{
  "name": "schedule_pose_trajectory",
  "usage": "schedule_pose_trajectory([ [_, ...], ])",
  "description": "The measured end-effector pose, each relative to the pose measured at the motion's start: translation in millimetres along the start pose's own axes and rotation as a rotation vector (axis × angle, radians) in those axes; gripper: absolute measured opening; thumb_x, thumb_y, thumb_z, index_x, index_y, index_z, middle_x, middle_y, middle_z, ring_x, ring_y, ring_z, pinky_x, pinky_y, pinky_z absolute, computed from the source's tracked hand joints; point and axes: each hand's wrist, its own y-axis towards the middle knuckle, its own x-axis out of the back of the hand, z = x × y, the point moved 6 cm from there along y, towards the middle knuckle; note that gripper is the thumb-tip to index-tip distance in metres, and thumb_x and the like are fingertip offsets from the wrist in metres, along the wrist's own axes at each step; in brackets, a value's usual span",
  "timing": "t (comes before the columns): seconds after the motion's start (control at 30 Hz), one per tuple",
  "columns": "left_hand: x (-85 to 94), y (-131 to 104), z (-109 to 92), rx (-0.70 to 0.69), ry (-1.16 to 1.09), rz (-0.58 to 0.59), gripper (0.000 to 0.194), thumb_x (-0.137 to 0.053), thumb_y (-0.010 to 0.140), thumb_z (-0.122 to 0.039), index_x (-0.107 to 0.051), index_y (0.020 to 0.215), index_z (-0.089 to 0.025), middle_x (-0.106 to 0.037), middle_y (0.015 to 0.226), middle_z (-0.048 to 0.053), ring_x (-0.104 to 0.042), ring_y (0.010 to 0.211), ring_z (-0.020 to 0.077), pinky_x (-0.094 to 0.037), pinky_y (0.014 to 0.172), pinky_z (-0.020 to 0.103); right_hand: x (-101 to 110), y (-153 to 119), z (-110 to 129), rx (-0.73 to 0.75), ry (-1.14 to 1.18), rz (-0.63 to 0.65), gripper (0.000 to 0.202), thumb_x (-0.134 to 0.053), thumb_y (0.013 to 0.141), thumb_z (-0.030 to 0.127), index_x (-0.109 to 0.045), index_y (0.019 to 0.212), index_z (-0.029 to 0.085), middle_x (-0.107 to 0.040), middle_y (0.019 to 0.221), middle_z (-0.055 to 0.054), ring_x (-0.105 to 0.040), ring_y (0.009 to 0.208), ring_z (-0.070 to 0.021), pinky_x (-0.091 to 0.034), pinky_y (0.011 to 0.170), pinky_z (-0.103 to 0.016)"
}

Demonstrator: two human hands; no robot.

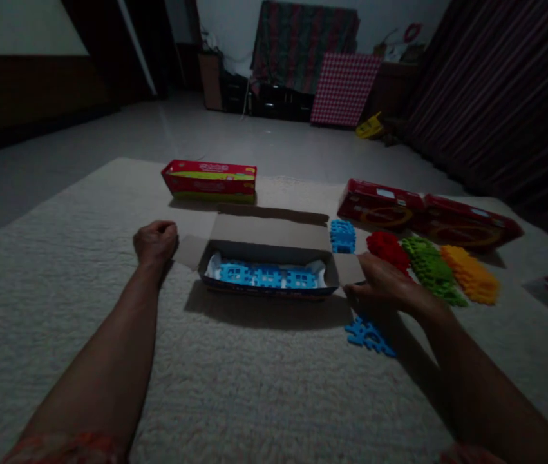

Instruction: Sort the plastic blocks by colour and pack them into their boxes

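Observation:
An open cardboard box (274, 227) lies in front of me with its lid flap raised at the back. Inside it, blue interlocking plastic blocks (267, 276) sit in a row on white lining. My right hand (382, 280) pinches the box's right side flap (348, 267) between thumb and fingers. Left of the box, my left hand (155, 243) rests on the mat as a fist, apart from the left flap (188, 252); nothing shows in it. A loose blue block piece (369, 336) lies below my right hand.
Behind my right hand are stacks of blue (342, 236), red (388, 251), green (431, 267) and orange (471, 274) blocks. A red-and-yellow box (210, 181) stands behind left, dark red boxes (382, 205) behind right. All lie on a pale textured mat (235, 380).

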Motion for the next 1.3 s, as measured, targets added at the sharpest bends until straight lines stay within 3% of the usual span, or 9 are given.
schedule_pose_trajectory([
  [0.07,1.6,-2.9,-1.4,0.050,-0.013,-0.029,0.036,-0.058,0.078,-0.034,-0.078,0.103,-0.018,-0.079,0.101,0.007,-0.071,0.095,0.0245,-0.051,0.080,0.029,13.5,-0.1,-11.7,0.017,-0.025,-0.068,0.035,-0.072,0.070,0.033,-0.066,0.103,0.021,-0.068,0.098,-0.012,-0.067,0.090,-0.0302,-0.053,0.077,-0.040],
  [0.2,1.3,-3.8,-1.7,0.064,-0.015,-0.045,0.032,-0.059,0.078,-0.033,-0.080,0.099,-0.020,-0.079,0.097,0.007,-0.072,0.094,0.0257,-0.052,0.082,0.030,60.1,-9.9,-19.0,0.008,-0.097,-0.266,0.036,-0.068,0.076,0.046,-0.066,0.104,0.024,-0.068,0.099,-0.016,-0.065,0.085,-0.0336,-0.052,0.072,-0.046],
  [0.3,1.3,-4.0,-2.0,0.063,-0.026,-0.044,0.032,-0.059,0.079,-0.032,-0.080,0.099,-0.019,-0.079,0.098,0.008,-0.072,0.093,0.0259,-0.053,0.082,0.031,90.4,-14.9,8.1,0.033,-0.107,-0.364,0.044,-0.062,0.080,0.059,-0.064,0.106,0.023,-0.066,0.103,-0.018,-0.064,0.089,-0.0361,-0.051,0.074,-0.050],
  [0.4,1.2,-4.3,-2.6,0.065,-0.032,-0.036,0.032,-0.059,0.079,-0.031,-0.080,0.098,-0.019,-0.079,0.098,0.008,-0.072,0.094,0.0256,-0.052,0.081,0.031,100.3,-10.5,58.0,0.165,-0.079,-0.375,0.043,-0.060,0.083,0.058,-0.062,0.108,0.024,-0.066,0.107,-0.017,-0.064,0.097,-0.0363,-0.051,0.081,-0.051],
  [0.57,-2.0,-3.1,-0.3,0.060,-0.042,-0.027,0.033,-0.058,0.080,-0.032,-0.080,0.101,-0.018,-0.079,0.100,0.008,-0.072,0.094,0.0249,-0.052,0.081,0.030,77.6,10.9,135.1,0.370,0.051,-0.243,0.034,-0.068,0.083,0.045,-0.062,0.111,0.027,-0.065,0.106,-0.011,-0.064,0.092,-0.0301,-0.052,0.079,-0.044],
  [0.7,-2.9,-2.0,0.6,0.050,-0.049,-0.033,0.033,-0.057,0.081,-0.031,-0.080,0.101,-0.018,-0.079,0.101,0.009,-0.072,0.096,0.0255,-0.052,0.084,0.031,52.1,26.8,171.8,0.453,0.083,-0.139,0.032,-0.071,0.082,0.035,-0.062,0.111,0.025,-0.064,0.108,-0.009,-0.063,0.092,-0.0259,-0.052,0.080,-0.039],
  [0.8,-2.4,-2.2,-0.1,0.048,-0.055,-0.030,0.033,-0.057,0.081,-0.031,-0.080,0.101,-0.018,-0.079,0.101,0.009,-0.072,0.096,0.0258,-0.052,0.084,0.031,41.4,32.1,180.6,0.463,0.085,-0.122,0.033,-0.073,0.081,0.030,-0.061,0.112,0.024,-0.064,0.110,-0.009,-0.062,0.094,-0.0249,-0.052,0.082,-0.038],
  [1.1,-2.4,-2.7,0.9,0.028,-0.058,-0.039,0.031,-0.058,0.082,-0.031,-0.080,0.100,-0.017,-0.079,0.099,0.010,-0.072,0.096,0.0257,-0.052,0.083,0.031,29.5,31.0,171.8,0.442,0.084,-0.051,0.033,-0.075,0.080,0.025,-0.063,0.111,0.024,-0.064,0.112,-0.008,-0.063,0.097,-0.0244,-0.051,0.087,-0.038],
  [1.3,-2.0,-2.3,-0.8,0.021,-0.032,-0.038,0.032,-0.057,0.082,-0.030,-0.080,0.100,-0.018,-0.079,0.100,0.009,-0.072,0.096,0.0249,-0.052,0.084,0.030,31.2,37.5,198.5,0.448,0.079,-0.036,0.030,-0.075,0.083,0.027,-0.063,0.109,0.022,-0.063,0.113,-0.009,-0.062,0.095,-0.0228,-0.051,0.084,-0.037],
])
